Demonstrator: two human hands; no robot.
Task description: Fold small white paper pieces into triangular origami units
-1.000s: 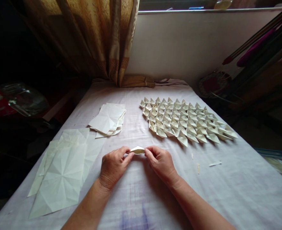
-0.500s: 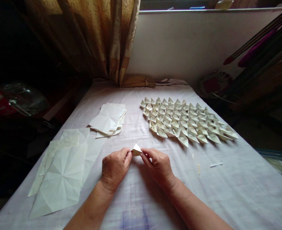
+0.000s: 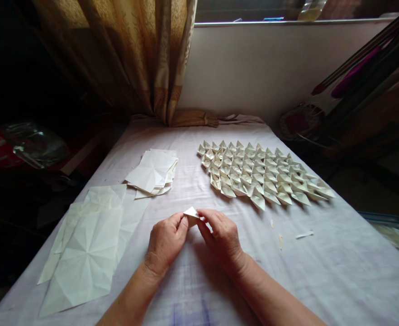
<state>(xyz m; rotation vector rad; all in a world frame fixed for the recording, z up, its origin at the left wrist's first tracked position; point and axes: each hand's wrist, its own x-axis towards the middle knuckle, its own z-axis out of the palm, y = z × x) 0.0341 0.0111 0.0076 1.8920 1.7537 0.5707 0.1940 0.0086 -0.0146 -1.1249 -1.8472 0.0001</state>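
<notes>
A small white folded paper (image 3: 192, 212), pointed at the top, is held up between both hands over the middle of the table. My left hand (image 3: 167, 239) is closed, thumb and fingers pinching its left side. On the right side, my right hand (image 3: 222, 235) grips the paper's edge between thumb and fingertips. Beyond it to the right stand many small paper boats (image 3: 254, 176) in close rows. A pile of creased white sheets (image 3: 154, 170) lies beyond my left hand. Larger creased sheets (image 3: 89, 253) overlap one another at the left.
The table wears a pale cloth (image 3: 321, 271). Small paper scraps (image 3: 304, 235) lie right of my right hand. A gold curtain (image 3: 162, 63) hangs at the back left, its end resting on the table beside the white wall (image 3: 247, 68). A clear plastic container (image 3: 36, 145) sits at the far left.
The folded paper has tilted slightly between my fingers. My right hand's fingers have shifted up and over its right edge, and the view has tipped a little.
</notes>
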